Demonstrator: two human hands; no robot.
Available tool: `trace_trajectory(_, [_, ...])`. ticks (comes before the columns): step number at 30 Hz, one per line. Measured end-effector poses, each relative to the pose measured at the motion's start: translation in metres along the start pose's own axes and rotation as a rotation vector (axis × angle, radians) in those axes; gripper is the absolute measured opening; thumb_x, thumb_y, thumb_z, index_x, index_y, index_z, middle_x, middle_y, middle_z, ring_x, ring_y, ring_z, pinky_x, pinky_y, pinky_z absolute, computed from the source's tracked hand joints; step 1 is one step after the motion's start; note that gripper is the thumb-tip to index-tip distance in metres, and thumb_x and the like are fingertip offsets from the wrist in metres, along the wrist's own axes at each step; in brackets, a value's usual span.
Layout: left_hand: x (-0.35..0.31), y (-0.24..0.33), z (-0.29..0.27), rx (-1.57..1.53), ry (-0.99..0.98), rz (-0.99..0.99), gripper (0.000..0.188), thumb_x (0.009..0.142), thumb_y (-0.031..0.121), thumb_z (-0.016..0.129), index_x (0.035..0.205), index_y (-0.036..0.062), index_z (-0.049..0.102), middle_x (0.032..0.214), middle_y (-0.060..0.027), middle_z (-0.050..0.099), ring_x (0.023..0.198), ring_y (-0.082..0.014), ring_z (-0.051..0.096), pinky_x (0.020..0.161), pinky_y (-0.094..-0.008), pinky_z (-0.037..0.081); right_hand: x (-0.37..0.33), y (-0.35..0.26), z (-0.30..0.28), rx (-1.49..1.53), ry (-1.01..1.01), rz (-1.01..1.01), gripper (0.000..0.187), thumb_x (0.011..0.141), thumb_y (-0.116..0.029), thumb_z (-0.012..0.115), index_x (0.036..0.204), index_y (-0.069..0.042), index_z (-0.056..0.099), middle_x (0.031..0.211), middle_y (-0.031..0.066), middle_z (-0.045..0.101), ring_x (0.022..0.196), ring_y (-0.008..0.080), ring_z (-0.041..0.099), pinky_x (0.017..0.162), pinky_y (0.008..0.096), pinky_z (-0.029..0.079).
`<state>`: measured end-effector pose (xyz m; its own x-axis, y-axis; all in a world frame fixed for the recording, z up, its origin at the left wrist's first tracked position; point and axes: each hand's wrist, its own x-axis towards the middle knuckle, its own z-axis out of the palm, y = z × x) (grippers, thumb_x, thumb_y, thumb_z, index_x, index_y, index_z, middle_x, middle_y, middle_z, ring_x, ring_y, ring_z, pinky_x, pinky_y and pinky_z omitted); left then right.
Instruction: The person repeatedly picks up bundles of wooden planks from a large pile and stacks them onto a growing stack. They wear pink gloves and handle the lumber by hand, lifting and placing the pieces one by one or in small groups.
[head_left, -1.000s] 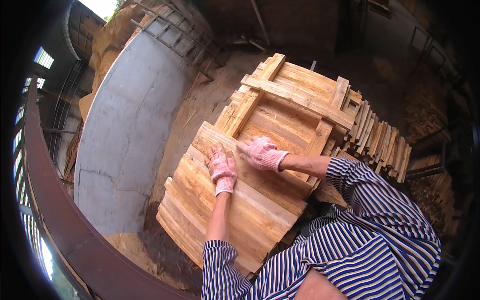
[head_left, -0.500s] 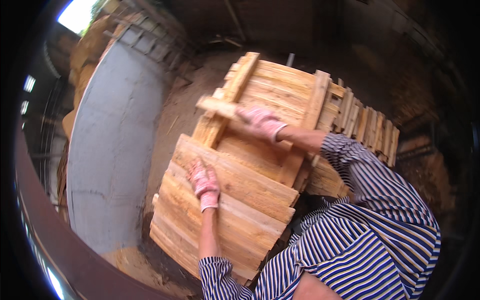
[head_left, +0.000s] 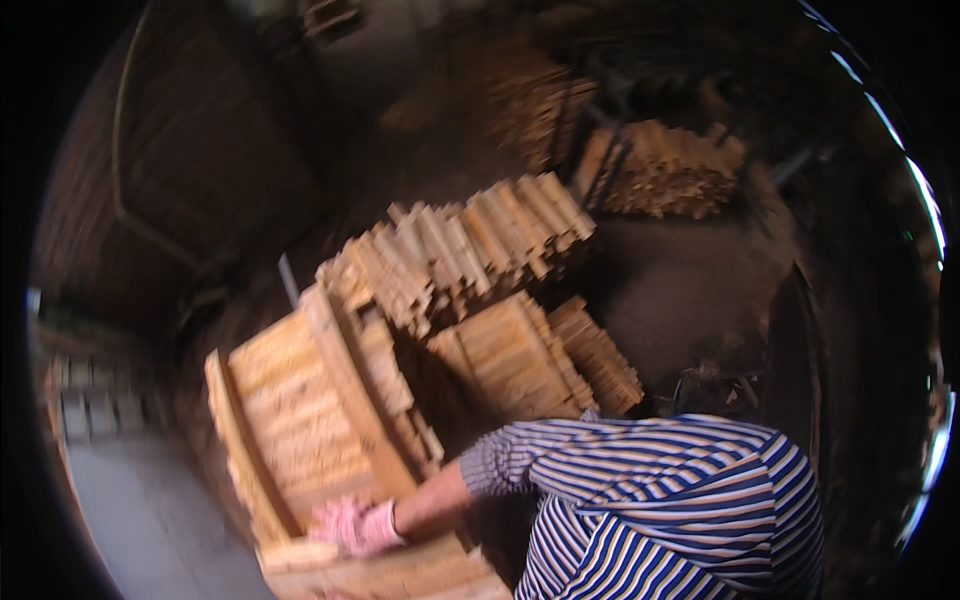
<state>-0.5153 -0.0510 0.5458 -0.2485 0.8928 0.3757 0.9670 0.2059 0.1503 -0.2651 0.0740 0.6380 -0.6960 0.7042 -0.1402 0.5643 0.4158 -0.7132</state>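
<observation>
My right hand, in a pink and white knit glove, rests at the edge of a layer of light wooden planks at the bottom of the view. Its fingers point left and touch the wood, but blur hides whether they grip a plank. Beyond it, two long battens, a left one and a right one, lie across a stack of boards. My left hand is out of view.
A long heap of short wooden pieces lies behind the stack. A lower bundle of boards stands right of it. More wood piles sit at the back. A grey panel is at the lower left.
The view has swung to the right, and my left hand has left it. The short plank my right hand gripped at its end no longer shows raised; that hand is now down at the plank layer.
</observation>
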Motion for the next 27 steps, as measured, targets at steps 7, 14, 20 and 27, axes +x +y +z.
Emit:
trace_trajectory(7, [0.009, 0.332, 0.121, -0.670, -0.503, 0.475, 0.050, 0.106, 0.030, 0.044, 0.147, 0.0014, 0.046, 0.149, -0.0202, 0.047, 0.138, -0.0352, 0.041, 0.114, -0.0420, 0.032, -0.079, 0.167, -0.051, 0.076, 0.195, 0.343, 0.061, 0.086, -0.040, 0.060, 0.140, -0.013, 0.052, 0.139, 0.0276, 0.046, 0.126, 0.0469, 0.047, 0.092, 0.0625, 0.044])
trace_trajectory(14, [0.014, 0.513, 0.151, -0.825, -0.879, 0.782, 0.050, 0.105, 0.031, 0.046, 0.145, 0.0015, 0.047, 0.146, -0.0205, 0.049, 0.136, -0.0354, 0.043, 0.113, -0.0421, 0.034, -0.186, 0.264, -0.102, 0.151, 0.395, 0.639, 0.060, 0.086, -0.041, 0.060, 0.139, -0.013, 0.052, 0.137, 0.0260, 0.048, 0.124, 0.0451, 0.048, 0.091, 0.0607, 0.045])
trace_trajectory(20, [0.056, 0.619, 0.183, -0.860, -1.017, 0.905, 0.049, 0.105, 0.031, 0.047, 0.143, 0.0015, 0.049, 0.144, -0.0207, 0.050, 0.134, -0.0355, 0.045, 0.111, -0.0421, 0.035, -0.240, 0.340, -0.144, 0.223, 0.505, 0.823, 0.059, 0.086, -0.042, 0.059, 0.138, -0.013, 0.052, 0.135, 0.0246, 0.049, 0.122, 0.0435, 0.050, 0.090, 0.0592, 0.045])
trace_trajectory(27, [0.126, 0.740, 0.237, -0.879, -1.145, 0.994, 0.049, 0.104, 0.032, 0.048, 0.142, 0.0015, 0.050, 0.142, -0.0210, 0.052, 0.132, -0.0357, 0.046, 0.109, -0.0421, 0.036, -0.273, 0.435, -0.204, 0.321, 0.563, 1.022, 0.059, 0.086, -0.042, 0.059, 0.136, -0.013, 0.053, 0.134, 0.0230, 0.051, 0.120, 0.0416, 0.052, 0.090, 0.0574, 0.046])
